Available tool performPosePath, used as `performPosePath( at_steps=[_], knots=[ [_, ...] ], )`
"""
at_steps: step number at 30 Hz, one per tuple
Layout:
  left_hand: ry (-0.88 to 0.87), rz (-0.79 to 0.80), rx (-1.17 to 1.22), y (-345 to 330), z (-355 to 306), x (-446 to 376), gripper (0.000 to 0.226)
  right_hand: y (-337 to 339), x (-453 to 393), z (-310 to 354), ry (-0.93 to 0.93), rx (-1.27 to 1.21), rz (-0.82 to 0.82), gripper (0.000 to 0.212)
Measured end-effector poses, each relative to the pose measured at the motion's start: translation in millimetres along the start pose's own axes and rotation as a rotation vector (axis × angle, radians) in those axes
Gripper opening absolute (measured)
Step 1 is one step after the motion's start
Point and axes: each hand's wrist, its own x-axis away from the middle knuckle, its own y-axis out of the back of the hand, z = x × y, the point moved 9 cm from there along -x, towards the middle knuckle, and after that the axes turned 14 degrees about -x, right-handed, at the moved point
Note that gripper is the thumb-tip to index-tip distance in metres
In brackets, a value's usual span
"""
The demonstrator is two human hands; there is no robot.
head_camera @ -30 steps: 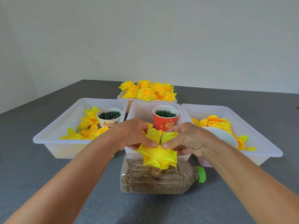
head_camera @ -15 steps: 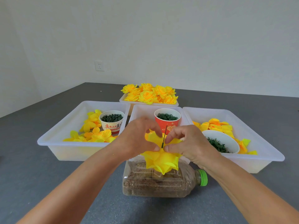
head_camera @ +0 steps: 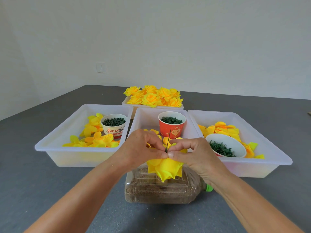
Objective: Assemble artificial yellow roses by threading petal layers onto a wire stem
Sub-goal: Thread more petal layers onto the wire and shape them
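A yellow rose, upside down, sits on a thin dark wire stem that sticks straight up. The rose hangs over a clear plastic bottle that lies on its side, filled with brown grains. My left hand and my right hand meet at the wire's foot, thumbs side by side. Their fingertips pinch the top yellow petal layer against the rose. Most of that layer is hidden under my fingers.
Three white trays stand behind the bottle: the left tray with petals and a white cup, the middle tray with a red cup, the right tray with petals and a white bowl. Finished roses fill a far tray.
Both hands have closed in on the wire and pushed the petal layer down, so the petals now fold tighter against the rose. The rose sits a little lower over the bottle.
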Motion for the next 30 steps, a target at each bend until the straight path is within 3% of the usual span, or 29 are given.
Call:
performPosePath(
  at_steps=[11,22,25,28,30],
  knots=[
    [-0.02,-0.094,0.157,-4.2,8.6,8.4,0.006,-1.8,-3.3,-11.9,-0.003,-0.105,0.026,0.013],
    [-0.036,-0.043,0.054,-8.7,-2.0,-1.3,0.015,13.8,-1.2,-11.8,-0.062,-0.146,-0.024,0.011],
    [-0.012,-0.031,0.097,-9.3,-1.0,-2.3,0.018,56.1,-10.8,3.3,-0.003,-0.087,-0.185,0.015],
    [0.012,-0.029,0.111,-10.2,1.7,-4.9,0.024,115.0,-19.8,4.9,-0.025,0.121,-0.42,0.014],
    [0.021,-0.026,0.116,-11.1,3.1,-6.4,0.024,141.4,-28.9,-5.3,-0.102,0.322,-0.46,0.008]
  ],
)
